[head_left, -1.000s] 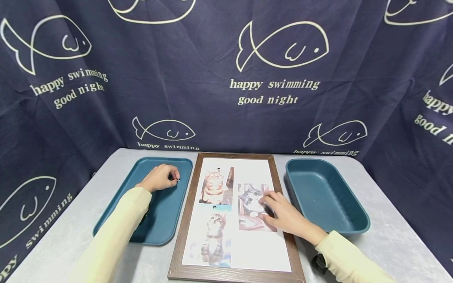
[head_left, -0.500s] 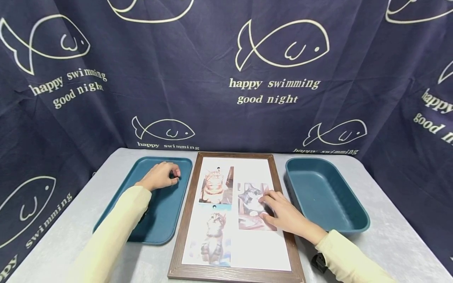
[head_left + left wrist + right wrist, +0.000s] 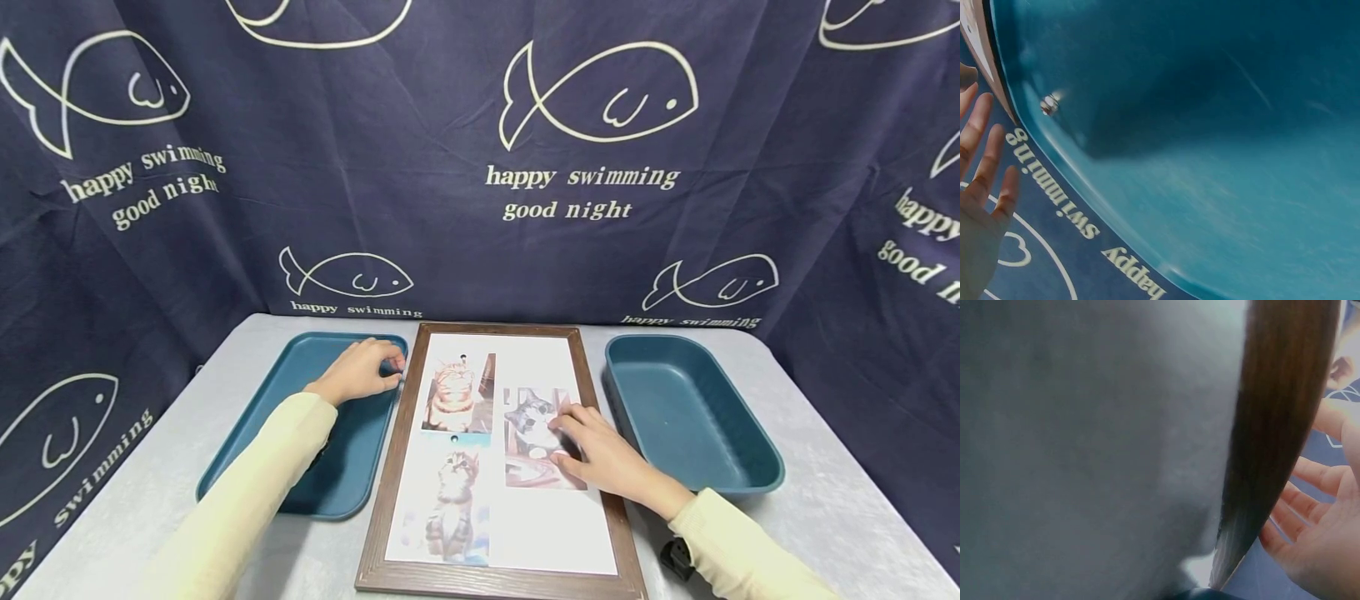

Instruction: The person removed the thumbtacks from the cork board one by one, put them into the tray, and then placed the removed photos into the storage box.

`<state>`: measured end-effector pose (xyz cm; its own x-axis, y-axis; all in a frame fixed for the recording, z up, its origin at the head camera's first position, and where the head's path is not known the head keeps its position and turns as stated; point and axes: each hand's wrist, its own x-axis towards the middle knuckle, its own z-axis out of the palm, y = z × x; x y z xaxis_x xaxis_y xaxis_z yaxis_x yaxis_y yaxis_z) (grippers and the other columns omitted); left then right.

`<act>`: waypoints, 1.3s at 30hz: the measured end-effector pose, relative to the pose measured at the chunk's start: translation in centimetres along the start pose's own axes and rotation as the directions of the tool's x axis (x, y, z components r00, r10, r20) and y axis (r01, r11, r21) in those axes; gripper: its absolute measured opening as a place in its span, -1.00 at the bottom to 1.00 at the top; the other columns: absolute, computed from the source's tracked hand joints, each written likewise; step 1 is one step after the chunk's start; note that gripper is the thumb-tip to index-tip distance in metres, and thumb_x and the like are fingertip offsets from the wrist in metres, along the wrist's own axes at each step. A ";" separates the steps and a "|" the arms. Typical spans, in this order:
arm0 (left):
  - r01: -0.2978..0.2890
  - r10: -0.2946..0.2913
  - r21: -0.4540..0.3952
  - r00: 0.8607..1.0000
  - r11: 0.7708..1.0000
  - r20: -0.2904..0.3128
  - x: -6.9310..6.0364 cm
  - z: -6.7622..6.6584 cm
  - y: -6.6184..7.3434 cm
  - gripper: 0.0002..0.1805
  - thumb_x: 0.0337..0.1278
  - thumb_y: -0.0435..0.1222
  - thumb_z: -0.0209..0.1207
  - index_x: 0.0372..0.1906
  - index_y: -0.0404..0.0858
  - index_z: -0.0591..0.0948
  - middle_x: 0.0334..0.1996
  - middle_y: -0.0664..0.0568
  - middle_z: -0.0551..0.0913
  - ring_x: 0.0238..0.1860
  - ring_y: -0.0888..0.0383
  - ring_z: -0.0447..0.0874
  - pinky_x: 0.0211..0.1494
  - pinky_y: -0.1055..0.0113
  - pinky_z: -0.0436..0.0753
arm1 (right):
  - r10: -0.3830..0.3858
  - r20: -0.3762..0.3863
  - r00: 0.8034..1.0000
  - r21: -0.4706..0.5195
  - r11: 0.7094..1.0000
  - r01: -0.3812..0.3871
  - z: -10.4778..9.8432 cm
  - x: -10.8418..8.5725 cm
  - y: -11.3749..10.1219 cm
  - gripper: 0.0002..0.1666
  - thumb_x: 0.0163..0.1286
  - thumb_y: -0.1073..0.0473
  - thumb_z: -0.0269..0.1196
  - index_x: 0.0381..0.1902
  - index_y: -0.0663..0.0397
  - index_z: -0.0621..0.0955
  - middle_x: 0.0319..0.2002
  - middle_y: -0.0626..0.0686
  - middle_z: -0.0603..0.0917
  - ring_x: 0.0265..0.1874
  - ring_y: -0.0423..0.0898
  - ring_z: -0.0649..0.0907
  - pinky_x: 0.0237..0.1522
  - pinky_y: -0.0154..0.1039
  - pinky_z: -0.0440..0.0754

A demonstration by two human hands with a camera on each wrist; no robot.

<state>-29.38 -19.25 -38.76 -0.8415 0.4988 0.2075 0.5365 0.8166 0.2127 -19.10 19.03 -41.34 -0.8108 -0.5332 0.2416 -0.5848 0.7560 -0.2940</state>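
Note:
My left hand [image 3: 362, 371] is over the right rim of the flat blue tray [image 3: 330, 492], thumb and index tips close together. Whether something small sits between those tips is too fine to see. In the left wrist view the other fingers [image 3: 988, 156] are spread, and a small shiny thing [image 3: 1049, 104] shows near the tray corner. My right hand [image 3: 600, 450] rests with thumb and fingertips on the grey cat picture [image 3: 528, 462]. That picture lies on the white board [image 3: 555, 533] in a brown wooden frame [image 3: 495, 582].
On the board's left half, an orange cat picture [image 3: 452, 396] and a tabby kitten picture [image 3: 450, 508] each have a dark round dot at the top. A deep blue bin [image 3: 690, 425] stands right of the frame. Behind hangs a navy curtain [image 3: 450, 225].
My left hand has come up slightly from the tray and shifted right toward the wooden frame. The right hand stays put on the grey cat picture.

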 end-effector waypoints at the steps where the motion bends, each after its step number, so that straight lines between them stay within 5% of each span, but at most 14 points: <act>1: -0.006 0.006 -0.006 1.000 1.000 0.000 0.1 0.0 0.2 -0.91 -0.07 -0.20 0.24 -0.38 -0.05 0.59 -0.36 0.13 0.61 -0.22 0.06 0.51 -0.09 0.05 0.43 | -0.001 -0.001 1.000 0.001 1.000 0.001 0.0 0.0 0.0 -0.59 0.14 0.09 0.28 -0.06 0.11 0.54 0.03 0.11 0.48 -0.02 -0.01 0.45 -0.03 -0.03 0.45; 39: -0.132 0.137 -0.093 0.989 0.987 0.051 3.1 1.4 5.2 -0.82 -0.05 -0.21 0.24 -0.25 -0.08 0.62 -0.30 0.13 0.61 -0.22 0.07 0.53 -0.10 0.18 0.44 | 0.022 0.030 0.999 0.044 0.999 -0.024 -0.2 0.0 0.0 -0.58 0.15 0.10 0.28 -0.03 0.11 0.54 0.07 0.10 0.47 -0.01 -0.03 0.44 -0.05 -0.04 0.47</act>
<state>-29.29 -13.06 -38.37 -0.7624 0.6199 0.1858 0.6462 0.7132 0.2717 -19.07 19.12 -41.12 -0.8241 -0.5271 0.2074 -0.5659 0.7510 -0.3403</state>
